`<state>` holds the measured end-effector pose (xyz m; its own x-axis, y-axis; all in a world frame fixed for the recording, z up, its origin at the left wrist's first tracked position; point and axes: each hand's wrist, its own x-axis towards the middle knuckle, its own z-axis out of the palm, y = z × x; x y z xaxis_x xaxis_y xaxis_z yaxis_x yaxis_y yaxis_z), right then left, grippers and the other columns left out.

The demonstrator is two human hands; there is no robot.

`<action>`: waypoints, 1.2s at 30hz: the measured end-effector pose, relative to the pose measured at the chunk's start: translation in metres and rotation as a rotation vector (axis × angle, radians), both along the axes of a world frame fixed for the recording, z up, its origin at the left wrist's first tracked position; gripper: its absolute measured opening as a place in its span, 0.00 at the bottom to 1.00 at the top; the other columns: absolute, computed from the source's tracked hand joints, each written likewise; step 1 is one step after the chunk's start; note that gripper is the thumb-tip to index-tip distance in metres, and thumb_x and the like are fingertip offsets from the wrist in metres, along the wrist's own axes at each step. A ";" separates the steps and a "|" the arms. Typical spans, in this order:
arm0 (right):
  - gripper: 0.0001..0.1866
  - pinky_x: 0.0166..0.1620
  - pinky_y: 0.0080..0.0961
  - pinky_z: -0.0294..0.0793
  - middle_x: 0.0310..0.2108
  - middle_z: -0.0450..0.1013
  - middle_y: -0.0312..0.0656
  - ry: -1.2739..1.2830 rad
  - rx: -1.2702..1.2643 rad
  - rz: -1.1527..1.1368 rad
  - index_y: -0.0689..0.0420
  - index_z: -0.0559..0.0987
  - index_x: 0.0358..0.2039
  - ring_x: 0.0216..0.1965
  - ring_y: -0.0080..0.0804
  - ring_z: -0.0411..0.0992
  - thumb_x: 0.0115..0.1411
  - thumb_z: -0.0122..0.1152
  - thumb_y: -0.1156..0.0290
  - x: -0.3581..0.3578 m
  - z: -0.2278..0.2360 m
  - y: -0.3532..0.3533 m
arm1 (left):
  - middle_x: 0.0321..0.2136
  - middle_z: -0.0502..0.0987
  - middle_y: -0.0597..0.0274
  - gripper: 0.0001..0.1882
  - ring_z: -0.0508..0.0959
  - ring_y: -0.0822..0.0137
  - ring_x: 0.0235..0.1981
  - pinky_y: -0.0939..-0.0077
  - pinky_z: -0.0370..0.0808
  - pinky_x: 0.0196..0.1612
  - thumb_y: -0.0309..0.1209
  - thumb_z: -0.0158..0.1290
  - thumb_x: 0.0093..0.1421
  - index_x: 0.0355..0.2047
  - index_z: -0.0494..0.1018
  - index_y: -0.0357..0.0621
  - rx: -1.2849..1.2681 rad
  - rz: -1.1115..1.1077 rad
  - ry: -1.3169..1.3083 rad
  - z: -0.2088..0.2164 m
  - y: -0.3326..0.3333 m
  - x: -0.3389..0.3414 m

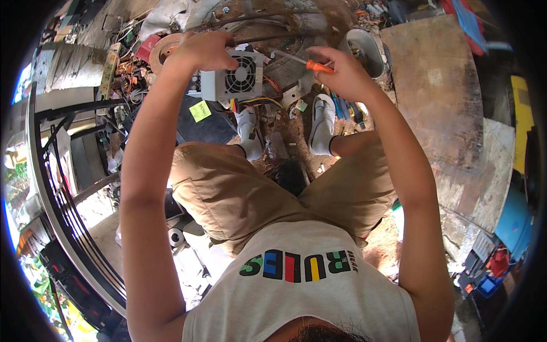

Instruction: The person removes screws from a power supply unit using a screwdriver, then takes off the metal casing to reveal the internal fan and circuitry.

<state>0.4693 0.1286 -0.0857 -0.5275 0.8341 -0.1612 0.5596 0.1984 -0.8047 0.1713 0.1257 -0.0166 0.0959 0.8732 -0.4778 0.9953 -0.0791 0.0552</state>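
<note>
A silver computer power supply [215, 85] with a black fan grille stands in front of my feet. Over its upper left edge lies my left hand [206, 50], fingers curled onto the casing and the thumb near the fan. Yellow, red and black wires [265, 101] trail from its lower right side. To the right, my right hand [346, 73] is closed around the orange handle of a screwdriver [319, 67]. The metal shaft points up and left toward the power supply, with its tip apart from the casing.
Below the power supply lies a dark flat panel [213, 126] bearing a yellow note [200, 111]. Several hand tools [347, 111] rest beside my right shoe [323, 117]. A grey metal container [367, 51] stands behind, near a large wooden board [436, 85]. Tangled wires and scrap crowd the left.
</note>
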 end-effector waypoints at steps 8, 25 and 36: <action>0.14 0.43 0.26 0.76 0.36 0.81 0.40 0.097 0.142 -0.062 0.56 0.83 0.44 0.37 0.28 0.79 0.60 0.65 0.63 0.001 0.014 -0.013 | 0.44 0.80 0.43 0.32 0.79 0.47 0.49 0.59 0.73 0.53 0.53 0.57 0.57 0.52 0.74 0.39 -0.201 -0.126 0.088 -0.025 0.034 0.009; 0.19 0.33 0.32 0.75 0.31 0.80 0.43 0.028 -0.238 -0.003 0.60 0.82 0.42 0.31 0.32 0.77 0.63 0.60 0.55 -0.031 0.005 0.017 | 0.37 0.82 0.47 0.33 0.82 0.49 0.42 0.58 0.76 0.48 0.54 0.66 0.47 0.47 0.80 0.43 0.011 -0.136 -0.037 -0.052 0.002 0.005; 0.18 0.38 0.34 0.76 0.34 0.72 0.39 -0.194 1.008 0.553 0.56 0.78 0.47 0.37 0.36 0.76 0.56 0.62 0.68 -0.044 0.018 0.018 | 0.35 0.83 0.49 0.30 0.82 0.51 0.39 0.59 0.76 0.45 0.53 0.66 0.47 0.44 0.82 0.45 0.066 -0.069 -0.063 -0.054 -0.001 -0.002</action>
<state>0.4255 0.1469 -0.0677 -0.8983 0.2944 0.3260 0.2934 0.9545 -0.0536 0.1690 0.1243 -0.0701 0.1852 0.8926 -0.4110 0.9821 -0.1531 0.1099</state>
